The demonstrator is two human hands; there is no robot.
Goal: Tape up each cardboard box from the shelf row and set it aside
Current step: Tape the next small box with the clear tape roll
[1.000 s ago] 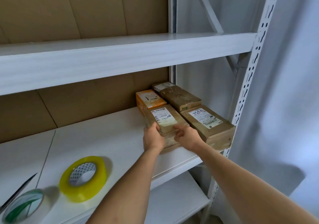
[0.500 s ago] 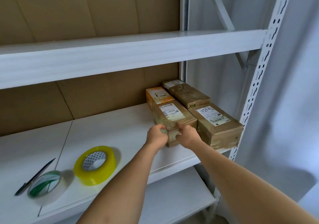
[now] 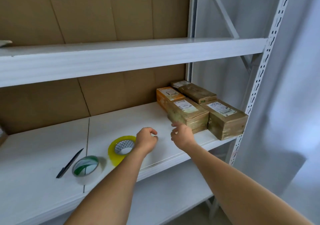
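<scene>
A white metal shelf unit [image 3: 131, 58] fills the view, backed with brown cardboard sheeting [image 3: 97, 11]. Its middle shelf board [image 3: 43, 148] runs from 9 o'clock across to a perforated upright [image 3: 265, 65] at 3 o'clock, and a wide stretch of bare white board lies open between the rolls of tape and the boxes.

Four cardboard boxes sit packed together at about 2 o'clock, hard against the right end of the shelf. The front right box [image 3: 225, 119] stands with its near face close to the shelf's front edge; the front left box [image 3: 188, 115] touches its side; the orange box [image 3: 168, 94] and the rear right box [image 3: 195, 92] sit behind, near the backing.

Both forearms reach in from 5 and 6 o'clock. The right hand [image 3: 181, 135] hovers just in front of the front left box, fingers loosely spread, holding nothing — whether a fingertip touches the box cannot be told. The left hand [image 3: 146, 139] hangs over bare board, fingers curled in, empty.

At 7 o'clock lie a yellow tape roll [image 3: 119, 151], a clear tape roll [image 3: 84, 169] near the front edge, and a black pen [image 3: 69, 164] beside it.
</scene>
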